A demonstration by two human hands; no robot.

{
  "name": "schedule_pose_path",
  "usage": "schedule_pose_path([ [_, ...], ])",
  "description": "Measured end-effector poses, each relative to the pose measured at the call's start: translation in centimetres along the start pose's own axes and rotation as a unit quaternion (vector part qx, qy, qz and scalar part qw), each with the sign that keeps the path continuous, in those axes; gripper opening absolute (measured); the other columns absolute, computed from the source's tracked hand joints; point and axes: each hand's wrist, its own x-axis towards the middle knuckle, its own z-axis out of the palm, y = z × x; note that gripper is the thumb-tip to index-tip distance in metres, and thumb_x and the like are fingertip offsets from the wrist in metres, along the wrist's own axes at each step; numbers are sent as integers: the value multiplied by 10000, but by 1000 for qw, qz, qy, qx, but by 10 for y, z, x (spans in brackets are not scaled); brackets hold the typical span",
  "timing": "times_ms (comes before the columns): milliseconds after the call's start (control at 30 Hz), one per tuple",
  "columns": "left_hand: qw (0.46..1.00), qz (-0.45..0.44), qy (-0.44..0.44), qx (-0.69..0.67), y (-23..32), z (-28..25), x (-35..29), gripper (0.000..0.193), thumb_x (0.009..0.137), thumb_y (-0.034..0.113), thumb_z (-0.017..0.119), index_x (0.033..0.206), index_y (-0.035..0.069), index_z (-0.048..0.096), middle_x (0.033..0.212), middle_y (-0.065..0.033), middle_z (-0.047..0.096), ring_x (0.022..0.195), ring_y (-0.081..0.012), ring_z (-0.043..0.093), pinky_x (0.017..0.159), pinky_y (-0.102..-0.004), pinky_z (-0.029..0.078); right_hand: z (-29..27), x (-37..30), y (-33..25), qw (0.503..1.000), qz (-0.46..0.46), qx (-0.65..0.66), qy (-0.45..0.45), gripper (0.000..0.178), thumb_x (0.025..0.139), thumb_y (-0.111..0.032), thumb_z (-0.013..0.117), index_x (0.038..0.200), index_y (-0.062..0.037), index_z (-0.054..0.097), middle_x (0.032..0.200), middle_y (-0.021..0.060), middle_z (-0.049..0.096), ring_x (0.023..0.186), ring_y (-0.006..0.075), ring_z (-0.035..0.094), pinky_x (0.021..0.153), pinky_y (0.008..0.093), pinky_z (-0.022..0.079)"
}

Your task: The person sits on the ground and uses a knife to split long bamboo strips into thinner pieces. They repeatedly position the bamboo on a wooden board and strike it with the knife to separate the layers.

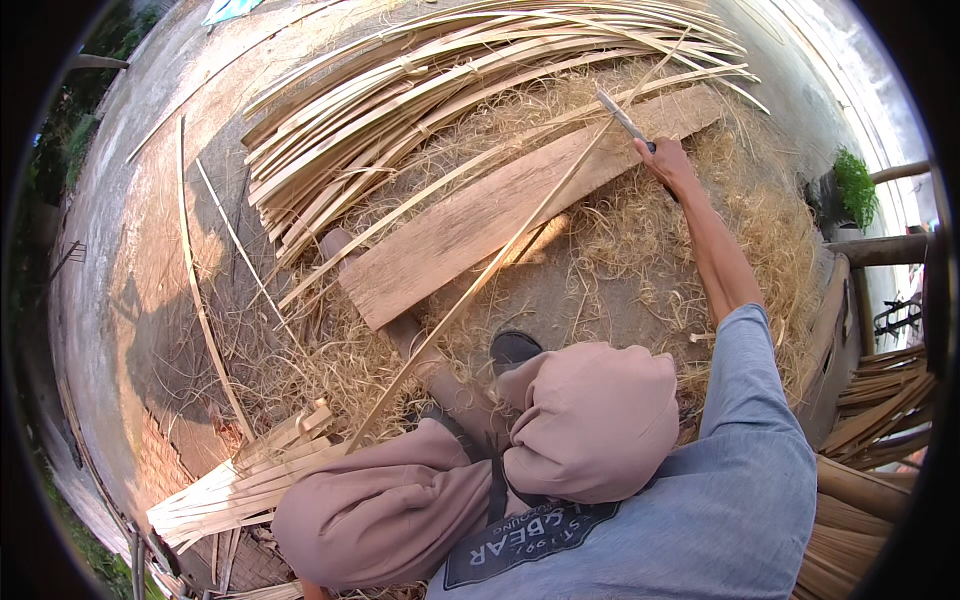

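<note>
My right hand is stretched out to the far right, its fingers closed round the dark handle of a knife. The blade points away to the upper left and crosses a long, thin bamboo strip. That strip slants over a wooden plank, from beside my left knee to beyond the blade. My left hand does not show; only a small patch of skin appears at the lower edge, below my left knee.
A large pile of bamboo strips lies beyond the plank. More pale strips lie beside my left knee. Curly shavings cover the floor round the plank. At the right, a bundle of strips stands near wooden poles.
</note>
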Motion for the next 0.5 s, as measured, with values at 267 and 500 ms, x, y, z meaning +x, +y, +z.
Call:
schedule_pose_path([
  [267,999,-50,18,7,-19,-12,-9,308,1026,400,651,1073,101,708,725,-108,684,658,-280,663,588,-451,478,-1,-18,-29,993,-73,-39,-83,627,1004,-623,547,1037,-17,701,858,223,730,832,412,718,762,492,565],
  [500,991,-127,28,13,-59,-24,-21,309,1017,399,668,1076,100,713,733,-93,687,665,-256,663,589,-437,478,-12,-7,9,999,13,-38,1,635,1019,-590,515,981,19,689,932,248,730,900,440,717,818,522,555],
])
